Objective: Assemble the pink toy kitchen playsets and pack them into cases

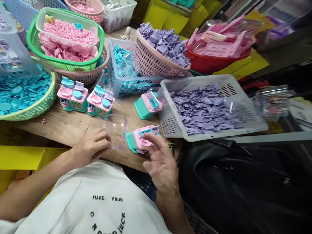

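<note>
Head view: at the toy kitchen's nine o'clock my left hand seemingly pinches the clear cover, my right hand spreads loosely over the toy; this handling step likely calls for steadiness.

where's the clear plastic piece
In the head view, the clear plastic piece is left of centre, between the left hand and the pink-and-teal toy by the right hand.

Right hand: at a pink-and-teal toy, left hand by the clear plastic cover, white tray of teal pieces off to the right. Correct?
One slip: in the head view, the white tray holds purple pieces, not teal ones. The rest stands: right hand at a pink-and-teal toy, left hand by the clear plastic cover, tray off to the right.
</note>
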